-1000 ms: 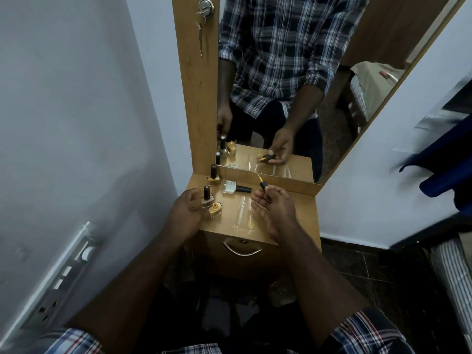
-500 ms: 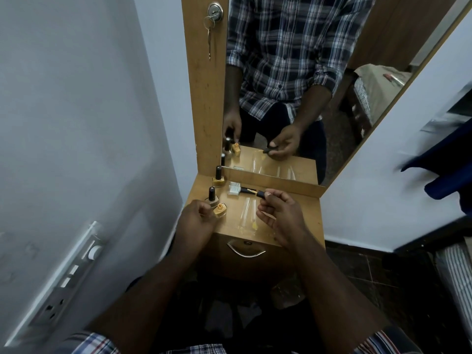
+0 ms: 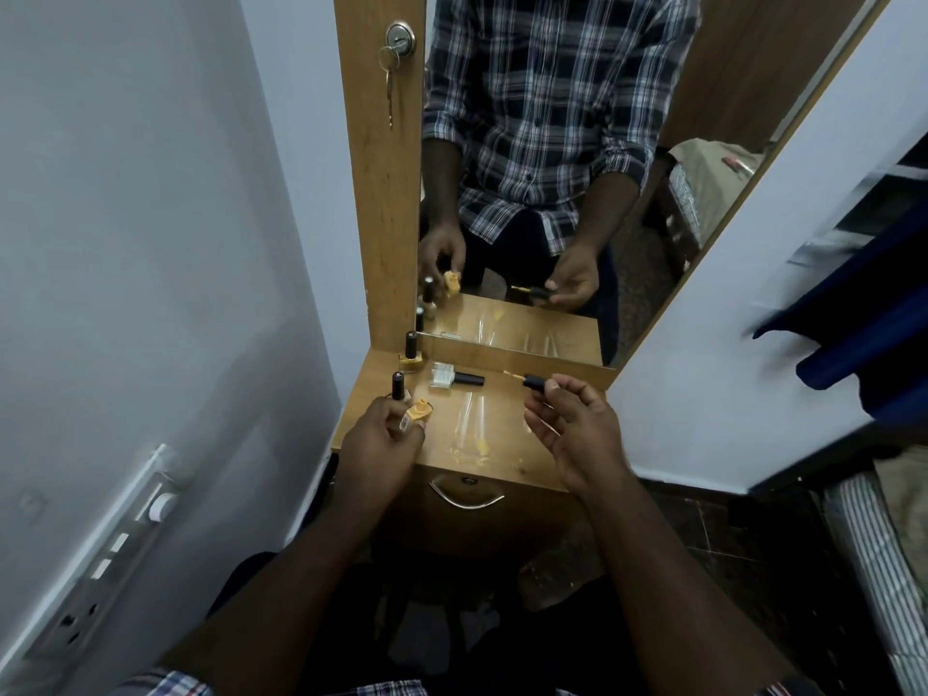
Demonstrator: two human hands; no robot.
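The open yellow polish bottle (image 3: 418, 413) sits tilted in my left hand (image 3: 380, 444), its bare neck pointing up and away from me, at the near left part of the desk (image 3: 507, 419). My fingers are curled round its lower half, so I cannot tell whether its base touches the wood. The brush cap (image 3: 534, 382) is in my right hand (image 3: 577, 434), pinched at its black end between thumb and forefinger, with the other fingers loosely bent. Its thin stem points left with yellow on the tip, well apart from the bottle's neck and over the far right of the desk. Just beside my left hand, on the far side, a black-capped bottle (image 3: 397, 386) stands upright. Farther still, against the back edge, a yellow bottle (image 3: 411, 355) with a black cap also stands upright. To its right a clear bottle (image 3: 454, 378) lies on its side, cap pointing right toward the brush. Yellow smears (image 3: 479, 448) mark the wood between my hands, near the front edge. A metal drawer handle (image 3: 467, 498) curves below that edge. The mirror (image 3: 527, 313) rises behind the desk and reflects both hands. A lock (image 3: 399, 40) with a hanging key sits in the wooden frame to its left.
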